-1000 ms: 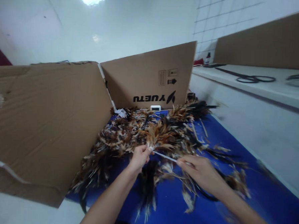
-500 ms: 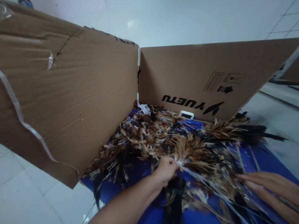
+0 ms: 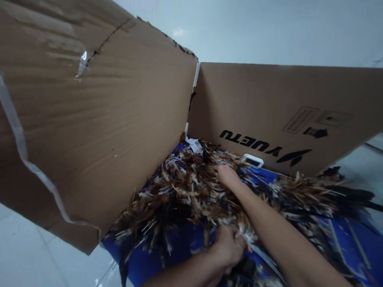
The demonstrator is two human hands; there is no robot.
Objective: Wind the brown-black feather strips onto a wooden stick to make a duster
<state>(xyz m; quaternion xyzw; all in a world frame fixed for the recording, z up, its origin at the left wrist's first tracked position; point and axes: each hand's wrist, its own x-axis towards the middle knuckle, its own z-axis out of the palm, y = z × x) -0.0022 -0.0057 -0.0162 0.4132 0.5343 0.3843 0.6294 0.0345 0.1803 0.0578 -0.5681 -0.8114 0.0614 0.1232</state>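
Observation:
A heap of brown, black and white feathers (image 3: 189,190) lies on a blue sheet (image 3: 173,245). My left hand (image 3: 227,248) is closed around the bound base of a feather bundle (image 3: 247,237), from which pale thin quill ends trail to the right. My right hand (image 3: 225,175) reaches forward across my left arm into the far part of the heap, fingers down among the feathers; whether it holds any cannot be seen.
A tall cardboard wall (image 3: 83,125) stands at the left and a second panel printed YUETU (image 3: 276,118) closes the back. A small white object (image 3: 253,160) lies at that panel's foot. White floor tiles (image 3: 19,246) show at lower left.
The view has swung left and closer to the cardboard. My right hand left the quill ends at the right and reached forward into the far feathers. My left hand kept its grip on the bundle.

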